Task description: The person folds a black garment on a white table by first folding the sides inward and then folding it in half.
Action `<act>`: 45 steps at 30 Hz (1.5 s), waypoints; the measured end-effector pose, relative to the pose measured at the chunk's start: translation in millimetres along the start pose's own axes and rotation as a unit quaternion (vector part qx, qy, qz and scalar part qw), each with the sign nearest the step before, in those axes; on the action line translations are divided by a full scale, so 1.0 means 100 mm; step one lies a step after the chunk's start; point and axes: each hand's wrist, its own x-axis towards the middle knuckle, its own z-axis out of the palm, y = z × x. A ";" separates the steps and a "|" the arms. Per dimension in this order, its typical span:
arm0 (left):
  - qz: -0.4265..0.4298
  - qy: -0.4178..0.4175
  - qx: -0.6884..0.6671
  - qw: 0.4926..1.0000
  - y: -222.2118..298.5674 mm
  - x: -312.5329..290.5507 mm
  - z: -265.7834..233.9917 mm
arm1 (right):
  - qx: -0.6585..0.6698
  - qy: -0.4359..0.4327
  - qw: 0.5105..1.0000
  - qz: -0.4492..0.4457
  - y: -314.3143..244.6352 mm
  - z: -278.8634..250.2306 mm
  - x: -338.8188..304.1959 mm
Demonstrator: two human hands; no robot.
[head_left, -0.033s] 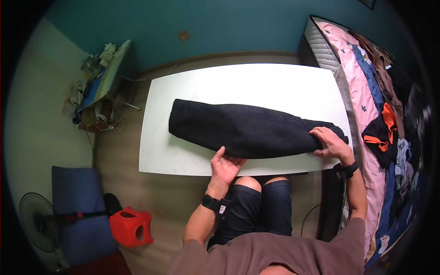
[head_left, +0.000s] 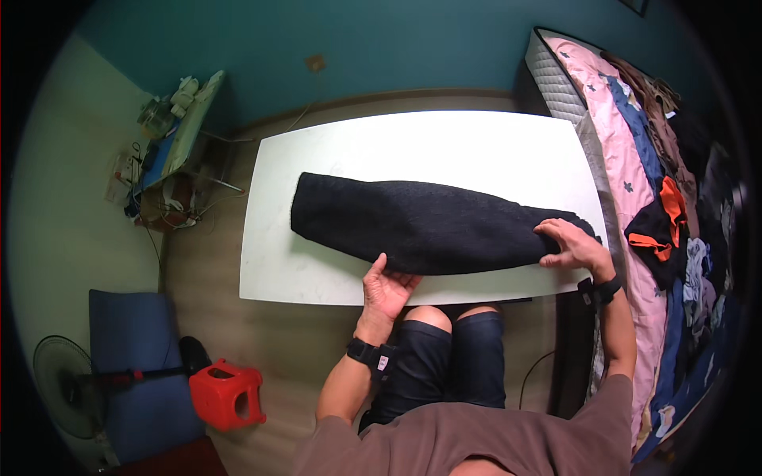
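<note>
A long black garment [head_left: 413, 226], folded lengthwise into a narrow shape, lies across the white table [head_left: 444, 151]. Its wide end is at the left and it tapers toward the right edge of the table; I cannot tell which garment it is. My left hand [head_left: 385, 293] is palm up at the near edge of the garment, thumb raised apart against the edge, the fingertips partly hidden by the cloth. Over the narrow right end, my right hand [head_left: 575, 246] rests with its fingers arched on the cloth and its thumb spread away from them.
A bed [head_left: 611, 159] with a pink sheet and heaped clothes stands right of the table. At the left are a small side table [head_left: 190, 127] with items on it, a blue seat [head_left: 131, 333], a red plastic stool [head_left: 226, 393] and a fan [head_left: 67, 385].
</note>
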 end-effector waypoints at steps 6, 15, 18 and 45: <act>0.027 0.024 0.115 0.993 -0.08 -0.16 -0.21 | 0.151 0.044 0.980 0.123 0.06 -0.02 0.58; -0.065 0.034 0.093 0.993 0.00 -0.46 -0.38 | 0.012 -0.051 0.998 0.033 -0.07 0.28 0.95; -0.046 0.065 0.106 0.991 0.05 -0.49 -0.37 | 0.070 -0.098 0.987 0.106 -0.08 0.33 1.05; -0.032 0.084 0.112 0.990 -0.01 -0.29 -0.35 | -0.079 0.186 0.977 0.068 0.40 -0.04 1.06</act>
